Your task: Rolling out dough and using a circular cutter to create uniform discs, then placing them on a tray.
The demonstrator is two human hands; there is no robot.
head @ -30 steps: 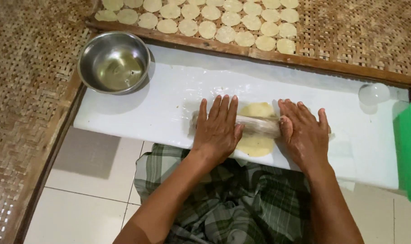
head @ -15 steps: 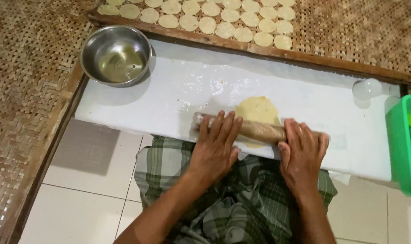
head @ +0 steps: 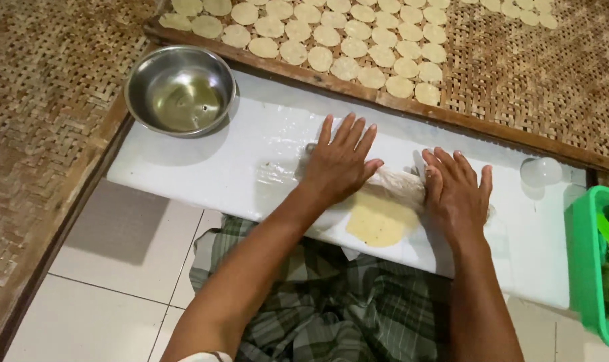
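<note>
Both hands are riding farther up than half a second ago, the rolling pin [head: 398, 182] now crossing the yellow dough [head: 378, 224] at lower centre of the white desk [head: 204, 174]. Left hand [head: 341, 164] and right hand [head: 455, 191] are pressing flat, fingers spread. Rolling seems midway; next calls for an even pull back. One steel bowl [head: 180, 90] is sitting upper left, one green basket [head: 589, 268] at right.

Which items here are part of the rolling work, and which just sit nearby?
In use:
left hand
right hand
rolling pin, under both palms
flattened dough
white board

Lying about:
steel bowl
dough discs on the woven mat
green basket
small clear cup
</note>
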